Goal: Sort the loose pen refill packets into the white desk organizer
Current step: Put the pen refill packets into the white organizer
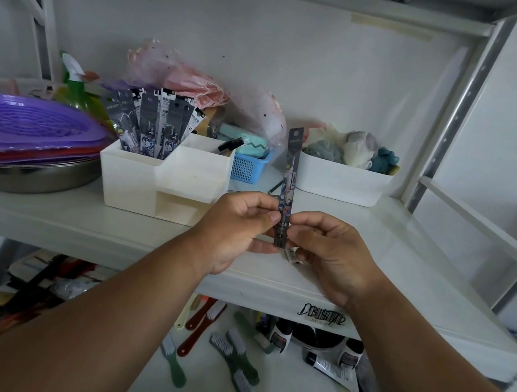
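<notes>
I hold one long dark pen refill packet (291, 167) upright over the white shelf, just right of the white desk organizer (164, 185). My left hand (236, 226) pinches its lower end from the left, and my right hand (329, 250) pinches the same end from the right. Several refill packets (152, 124) stand in the organizer's rear left compartment. A small white scrap (293, 254) lies on the shelf under my right fingers.
A steel bowl with purple and red lids (25, 134) sits left of the organizer. Behind it are a blue basket (248, 167), a pink mesh bag (200, 83) and a white bin of sponges (343, 181). Brushes (233, 353) lie on the lower shelf.
</notes>
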